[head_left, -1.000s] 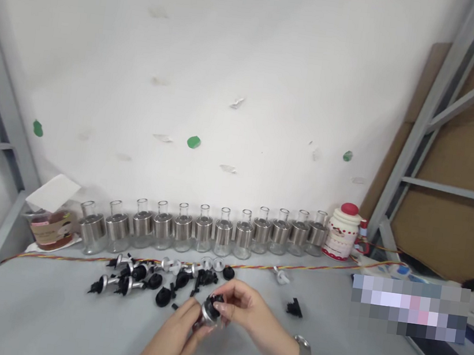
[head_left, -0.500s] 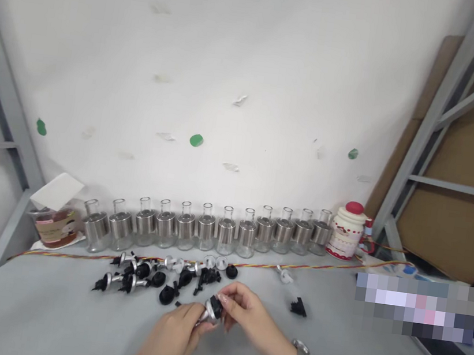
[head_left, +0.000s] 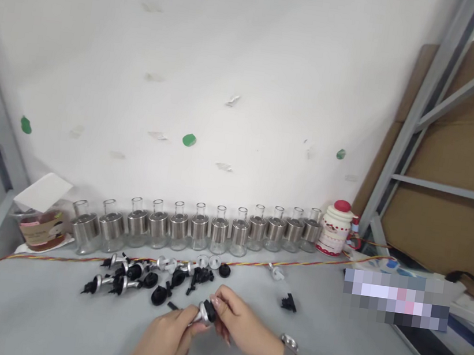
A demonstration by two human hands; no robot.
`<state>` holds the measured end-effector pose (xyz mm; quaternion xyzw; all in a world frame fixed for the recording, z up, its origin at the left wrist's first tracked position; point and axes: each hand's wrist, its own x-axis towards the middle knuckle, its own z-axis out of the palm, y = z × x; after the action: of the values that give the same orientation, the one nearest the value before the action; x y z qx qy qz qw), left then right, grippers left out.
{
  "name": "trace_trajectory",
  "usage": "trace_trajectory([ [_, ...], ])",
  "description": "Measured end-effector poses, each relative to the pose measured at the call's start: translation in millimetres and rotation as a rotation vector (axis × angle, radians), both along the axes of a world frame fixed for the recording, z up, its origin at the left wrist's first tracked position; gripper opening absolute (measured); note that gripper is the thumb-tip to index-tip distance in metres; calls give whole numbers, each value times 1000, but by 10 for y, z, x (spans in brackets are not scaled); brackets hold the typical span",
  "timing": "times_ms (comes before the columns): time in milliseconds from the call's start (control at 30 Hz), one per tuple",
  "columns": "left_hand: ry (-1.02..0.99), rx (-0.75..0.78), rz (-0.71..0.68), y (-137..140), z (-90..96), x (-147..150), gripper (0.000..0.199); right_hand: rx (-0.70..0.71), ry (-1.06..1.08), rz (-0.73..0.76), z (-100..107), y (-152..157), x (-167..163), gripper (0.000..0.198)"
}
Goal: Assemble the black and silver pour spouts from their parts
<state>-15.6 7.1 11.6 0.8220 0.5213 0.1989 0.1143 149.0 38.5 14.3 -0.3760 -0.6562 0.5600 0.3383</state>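
Observation:
My left hand (head_left: 166,334) is closed on the silver spout side of a bottle pourer (head_left: 203,312), near the front middle of the table. Its black stopper end points right, toward my right hand (head_left: 236,318). The thumb and fingers of my right hand pinch at that black end, their tips partly hiding it. A watch is on the right wrist. Just beyond the hands lie several silver-and-black pourers (head_left: 124,285), black round caps (head_left: 159,295) and clear plastic rings (head_left: 202,261).
A row of glass bottles with metal sleeves (head_left: 219,230) stands along the wall. A twisted red-yellow cord (head_left: 295,265) runs before it. A jar (head_left: 42,230) is at left, a decorated canister (head_left: 335,231) at right. A black part (head_left: 289,302) lies right of the hands.
The camera view has turned slightly right, so the scene sits further left. Both hands stay on the pourer, whose black end now points more to the right.

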Motion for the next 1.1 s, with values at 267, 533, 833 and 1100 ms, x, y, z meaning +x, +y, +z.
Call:
trace_trajectory([
  [267, -230, -119, -18, -16, -1, 10, 24, 42, 117, 23, 44, -52, 13, 35],
  [533, 49, 61, 17, -17, 33, -2, 17, 25, 75, 106, 119, 29, 93, 33],
  [833, 196, 255, -23, -58, 96, 13, 10, 162, -233, -39, 120, -60, 58, 37],
  [1100, 107, 258, -55, -28, 26, -9, 16, 357, -311, -191, 17, -146, -63, 33],
])
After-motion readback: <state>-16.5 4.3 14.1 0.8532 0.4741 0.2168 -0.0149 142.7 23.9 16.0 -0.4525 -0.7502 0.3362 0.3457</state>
